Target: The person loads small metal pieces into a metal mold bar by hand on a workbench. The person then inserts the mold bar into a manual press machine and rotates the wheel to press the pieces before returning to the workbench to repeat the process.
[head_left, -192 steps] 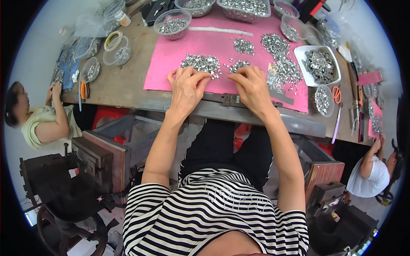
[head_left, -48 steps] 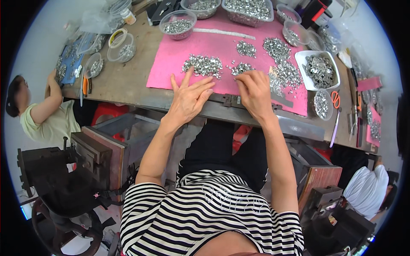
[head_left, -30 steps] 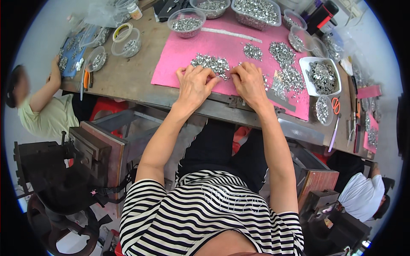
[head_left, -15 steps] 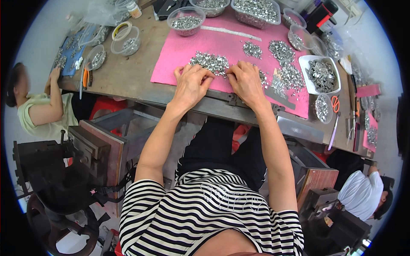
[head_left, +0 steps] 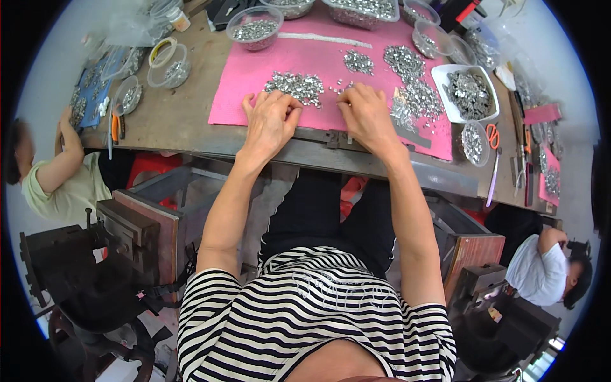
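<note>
A pile of small shiny silver metal pieces (head_left: 296, 88) lies on the pink ribbed mat (head_left: 232, 95) in front of me. My left hand (head_left: 268, 122) rests at the near edge of this pile, its thumb and forefinger brought together. To the right of the pile, my right hand (head_left: 366, 116) bends its fingers down to the mat in a pinch. What either hand's fingertips hold is too small or hidden to make out. A few loose pieces (head_left: 342, 84) lie beyond the right fingertips. A smaller heap (head_left: 358, 62) and a larger spread of pieces (head_left: 420, 95) lie farther right.
Clear tubs (head_left: 256, 28) of metal pieces line the mat's far side. On the right are a white square dish (head_left: 466, 92), a clear cup (head_left: 474, 143) and orange-handled scissors (head_left: 492, 135). Orange-handled pliers (head_left: 115, 127) lie left. Co-workers (head_left: 63, 172) sit on both sides.
The view has shifted slightly. My right hand has moved right, away from the pile, widening the gap between my hands. My left hand stays by the pile.
</note>
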Tool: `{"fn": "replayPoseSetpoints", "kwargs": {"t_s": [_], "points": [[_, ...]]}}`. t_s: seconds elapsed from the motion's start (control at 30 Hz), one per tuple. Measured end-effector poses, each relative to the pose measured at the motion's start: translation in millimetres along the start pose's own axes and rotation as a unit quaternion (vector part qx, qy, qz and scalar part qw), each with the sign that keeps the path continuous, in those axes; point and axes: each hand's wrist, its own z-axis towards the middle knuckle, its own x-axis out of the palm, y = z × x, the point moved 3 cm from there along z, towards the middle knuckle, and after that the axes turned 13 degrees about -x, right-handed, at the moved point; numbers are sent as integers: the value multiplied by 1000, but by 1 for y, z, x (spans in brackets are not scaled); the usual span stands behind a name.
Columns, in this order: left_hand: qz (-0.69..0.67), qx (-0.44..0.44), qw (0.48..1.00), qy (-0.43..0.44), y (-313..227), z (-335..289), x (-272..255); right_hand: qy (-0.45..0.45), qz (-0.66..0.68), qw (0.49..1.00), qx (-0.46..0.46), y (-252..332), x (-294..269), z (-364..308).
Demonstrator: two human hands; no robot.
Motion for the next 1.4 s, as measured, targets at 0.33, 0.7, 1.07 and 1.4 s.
{"fn": "replayPoseSetpoints", "kwargs": {"t_s": [0.33, 0.7, 1.07, 1.4], "points": [[-115, 145, 983, 7, -68, -34, 46, -32, 114, 989, 91, 8, -46, -78], [-96, 168, 981, 18, -74, -35, 54, -93, 8, 996, 8, 22, -32, -82], [-159, 128, 978, -27, -57, -40, 46, -57, -56, 995, -51, 23, -31, -79], [-156, 130, 977, -64, -60, -44, 51, -109, -53, 991, -58, 24, -41, -96]]}}
